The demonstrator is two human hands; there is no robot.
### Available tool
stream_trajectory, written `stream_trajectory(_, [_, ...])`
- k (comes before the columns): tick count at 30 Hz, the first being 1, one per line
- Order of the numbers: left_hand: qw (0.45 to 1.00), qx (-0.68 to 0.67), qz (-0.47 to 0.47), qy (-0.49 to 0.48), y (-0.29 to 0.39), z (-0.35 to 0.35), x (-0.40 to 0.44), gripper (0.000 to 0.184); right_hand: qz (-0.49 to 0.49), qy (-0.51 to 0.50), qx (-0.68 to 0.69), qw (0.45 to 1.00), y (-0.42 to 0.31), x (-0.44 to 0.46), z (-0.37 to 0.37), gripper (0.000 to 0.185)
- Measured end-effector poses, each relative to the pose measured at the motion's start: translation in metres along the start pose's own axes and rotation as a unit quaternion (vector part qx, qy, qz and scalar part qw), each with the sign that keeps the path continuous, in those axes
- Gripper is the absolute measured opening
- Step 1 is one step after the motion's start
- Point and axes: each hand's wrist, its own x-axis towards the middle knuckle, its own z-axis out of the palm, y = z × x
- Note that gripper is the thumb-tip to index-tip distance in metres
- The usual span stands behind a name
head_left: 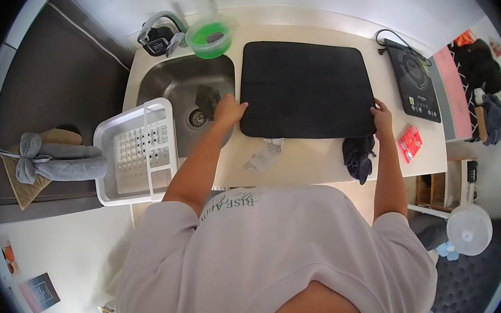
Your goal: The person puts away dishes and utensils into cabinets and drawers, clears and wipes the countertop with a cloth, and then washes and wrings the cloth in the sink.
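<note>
A large black mat (304,89) lies on the pale countertop (227,164). At the mat's left edge is my left hand (230,109), its fingers closed on that edge. My right hand (382,118) grips the mat's lower right edge. Beside my left hand, a dark cloth (207,100) rests in the metal sink (181,79). A bunched black cloth (358,158) hangs near the counter's front edge, just below the mat. Crumpled clear plastic (265,155) lies under the mat's lower left side.
A white dish rack (134,155) overlaps the sink's left side. Behind the sink stand a green-tinted bowl (209,39) and a grey and black object (160,38). On the right are an induction cooker (415,79) with its cable and a red packet (410,143).
</note>
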Motion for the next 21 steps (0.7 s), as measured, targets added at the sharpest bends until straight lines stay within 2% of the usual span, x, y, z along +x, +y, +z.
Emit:
stream_trajectory(3, [1.0,-0.009,-0.007,-0.024,0.007,0.001,-0.001,0.047,-0.009,-0.008,0.018,1.0,-0.002,0.021,0.007,0.039])
stream_trajectory(7, [0.996,-0.093,-0.002,0.015,0.005,0.016,0.026,0.038,-0.036,-0.017,0.016,0.999,0.005,0.064,0.003,0.04])
stream_trajectory(11, [0.99,-0.125,0.005,0.063,0.036,0.01,0.053,0.028,-0.032,-0.023,0.015,0.999,-0.005,0.098,0.003,0.04])
stream_trajectory(14, [0.985,-0.135,-0.011,0.104,0.047,0.019,0.07,0.023,-0.007,-0.027,0.005,1.0,-0.008,0.122,0.008,0.04])
stream_trajectory(15, [0.983,-0.139,-0.019,0.12,0.047,0.022,0.077,0.022,0.042,-0.007,-0.014,0.999,-0.011,0.123,0.011,0.04])
stream_trajectory(18, [0.964,-0.257,-0.065,0.021,0.038,0.026,0.093,0.024,0.015,0.006,-0.053,0.998,-0.004,0.12,0.014,0.035])
stream_trajectory(21, [0.877,-0.447,-0.154,-0.09,0.044,0.011,0.062,0.029,-0.033,-0.034,-0.065,0.997,-0.01,0.091,0.024,0.028])
